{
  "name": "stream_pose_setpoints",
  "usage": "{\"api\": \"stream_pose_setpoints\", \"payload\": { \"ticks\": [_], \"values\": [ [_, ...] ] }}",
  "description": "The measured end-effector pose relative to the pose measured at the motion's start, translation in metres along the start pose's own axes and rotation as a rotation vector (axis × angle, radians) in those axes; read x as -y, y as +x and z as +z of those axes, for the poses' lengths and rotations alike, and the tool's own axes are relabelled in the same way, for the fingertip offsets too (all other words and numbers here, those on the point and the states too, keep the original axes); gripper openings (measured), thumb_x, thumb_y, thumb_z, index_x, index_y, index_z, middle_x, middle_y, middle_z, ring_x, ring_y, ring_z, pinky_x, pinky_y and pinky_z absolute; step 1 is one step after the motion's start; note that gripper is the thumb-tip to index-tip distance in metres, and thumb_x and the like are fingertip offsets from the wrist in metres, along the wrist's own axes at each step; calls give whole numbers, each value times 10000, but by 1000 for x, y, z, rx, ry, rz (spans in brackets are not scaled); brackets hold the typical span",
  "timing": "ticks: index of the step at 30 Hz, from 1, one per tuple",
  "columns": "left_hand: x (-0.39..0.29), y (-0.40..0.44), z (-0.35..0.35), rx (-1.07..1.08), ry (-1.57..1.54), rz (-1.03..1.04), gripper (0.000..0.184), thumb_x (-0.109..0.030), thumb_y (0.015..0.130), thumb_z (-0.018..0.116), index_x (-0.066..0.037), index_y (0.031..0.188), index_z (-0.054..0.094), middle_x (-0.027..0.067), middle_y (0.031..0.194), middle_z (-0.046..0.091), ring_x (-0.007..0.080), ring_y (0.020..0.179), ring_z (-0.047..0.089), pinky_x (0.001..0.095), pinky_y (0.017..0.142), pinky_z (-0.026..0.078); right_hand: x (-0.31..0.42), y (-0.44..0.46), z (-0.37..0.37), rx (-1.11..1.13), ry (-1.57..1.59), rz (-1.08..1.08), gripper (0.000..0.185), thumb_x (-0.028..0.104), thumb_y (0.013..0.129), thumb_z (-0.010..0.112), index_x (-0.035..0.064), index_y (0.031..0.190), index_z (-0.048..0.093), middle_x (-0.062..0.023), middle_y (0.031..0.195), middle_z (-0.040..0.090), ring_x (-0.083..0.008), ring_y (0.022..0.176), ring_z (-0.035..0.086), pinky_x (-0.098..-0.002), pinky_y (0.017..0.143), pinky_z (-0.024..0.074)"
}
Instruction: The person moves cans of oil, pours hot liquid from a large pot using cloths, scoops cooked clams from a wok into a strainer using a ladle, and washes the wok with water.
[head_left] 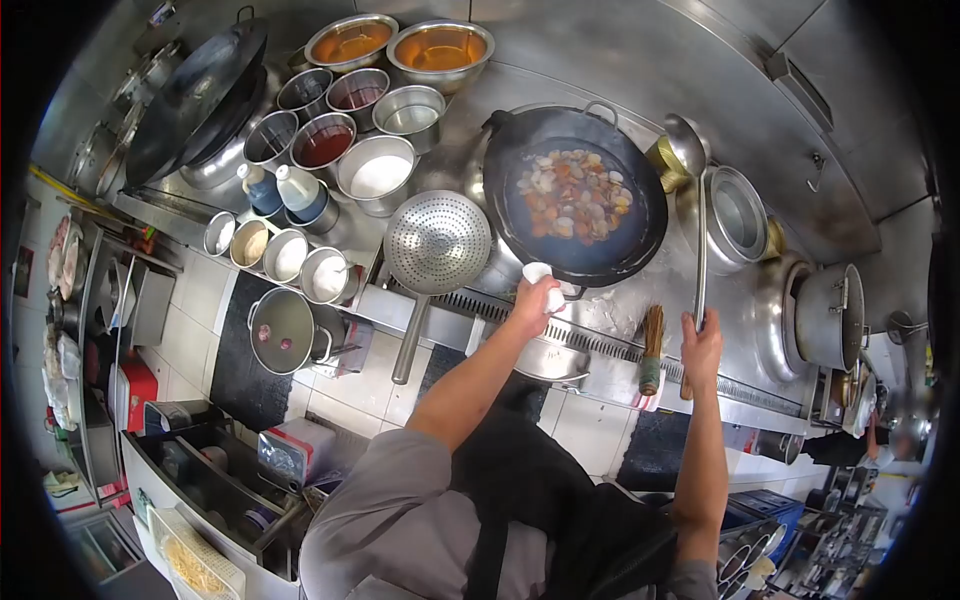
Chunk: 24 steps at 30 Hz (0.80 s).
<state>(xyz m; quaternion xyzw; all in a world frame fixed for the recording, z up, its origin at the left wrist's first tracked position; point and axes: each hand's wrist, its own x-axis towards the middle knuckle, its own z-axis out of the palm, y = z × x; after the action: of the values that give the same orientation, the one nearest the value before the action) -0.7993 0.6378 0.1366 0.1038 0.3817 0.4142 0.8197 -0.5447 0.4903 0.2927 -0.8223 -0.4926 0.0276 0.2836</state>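
Observation:
A dark wok (510, 235) holds sliced pieces of food (575, 197), brown and pale, with haze over them. My left hand (541, 302) is closed on a white cloth (537, 272) at the wok's near edge, by its small handle. To the right, my right hand (701, 345) grips the long handle of a metal ladle (686, 146). The ladle's bowl is beyond the wok's right rim, near a gold-coloured container (664, 160). A bamboo brush (652, 350) lies between my hands, nearer the right one.
A perforated strainer (437, 243) lies left of the wok. Metal containers with red sauce (323, 145) and white powder (381, 175) stand farther left, with two orange-filled bowls (440, 50) behind. At right are a metal pot (835, 318) and stacked bowls (738, 215).

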Motion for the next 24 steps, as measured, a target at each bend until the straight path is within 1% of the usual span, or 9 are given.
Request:
{"api": "stream_pose_setpoints", "payload": {
  "ticks": [1, 2, 4, 8, 12, 15, 16, 20, 24],
  "values": [
    [-1, 1, -4, 24, -5, 5, 297, -72, 819, 637, -133, 1088, 527, 50, 910, 580, 206, 761, 611, 412, 561, 536, 4, 9, 5, 12, -9, -15, 288, 239, 948, 674, -18, 1001, 553, -204, 664, 563, -383, 582, 571, -481, 573, 430],
    [-1, 3, -9, 47, -8, 10, 297, -72, 820, 636, -132, 1090, 527, 49, 909, 579, 206, 760, 610, 411, 559, 534, 17, 17, 4, 14, 1, -51, 288, 229, 941, 680, -22, 1005, 553, -234, 694, 580, -435, 642, 595, -496, 606, 437],
    [-3, 5, -15, 98, -25, 12, 296, -77, 827, 631, -126, 1098, 522, 46, 913, 578, 205, 763, 610, 408, 548, 529, 32, 29, 9, 28, -33, -27, 288, 225, 936, 685, -20, 1008, 553, -249, 714, 595, -456, 675, 607, -503, 620, 444],
    [-12, -9, -17, 95, -6, -16, 288, -102, 823, 658, -125, 1086, 545, 42, 917, 578, 202, 786, 605, 384, 566, 507, 50, 54, 7, 14, -73, -6, 277, 211, 926, 692, -14, 1008, 552, -281, 758, 622, -502, 760, 627, -530, 657, 456],
    [-14, -14, -35, 163, -23, -38, 317, -109, 822, 644, -142, 1112, 522, 30, 939, 572, 189, 819, 595, 388, 600, 507, 50, 75, 5, -9, -113, -25, 264, 202, 918, 682, -9, 1016, 560, -301, 812, 649, -519, 832, 636, -552, 712, 474],
    [-21, -27, -31, 98, -20, -79, 312, -135, 821, 666, -153, 1106, 542, 27, 923, 576, 200, 779, 591, 381, 606, 491, 53, 94, 0, 1, -190, -14, 273, 208, 911, 665, -13, 1037, 566, -317, 856, 661, -527, 880, 636, -568, 756, 482],
    [-28, -34, -27, 83, -4, -116, 316, -143, 819, 665, -150, 1110, 542, 28, 925, 598, 204, 794, 608, 381, 636, 485, 54, 101, -1, 9, -217, -10, 281, 212, 909, 659, -15, 1048, 568, -322, 869, 662, -527, 891, 637, -570, 770, 485],
    [-33, -46, -30, 144, -35, -140, 302, -142, 823, 657, -142, 1110, 563, 38, 963, 663, 202, 845, 641, 355, 634, 474, 64, 124, -4, 40, -226, -30, 304, 220, 905, 637, -19, 1083, 573, -331, 926, 671, -519, 945, 642, -571, 830, 494],
    [-30, -58, -36, 101, -50, -180, 284, -138, 827, 660, -139, 1100, 581, 34, 975, 673, 190, 851, 635, 349, 642, 463, 83, 140, 1, 128, -306, 10, 335, 233, 913, 638, 7, 1148, 560, -325, 1011, 677, -518, 1004, 637, -582, 880, 499]
  ]
}}
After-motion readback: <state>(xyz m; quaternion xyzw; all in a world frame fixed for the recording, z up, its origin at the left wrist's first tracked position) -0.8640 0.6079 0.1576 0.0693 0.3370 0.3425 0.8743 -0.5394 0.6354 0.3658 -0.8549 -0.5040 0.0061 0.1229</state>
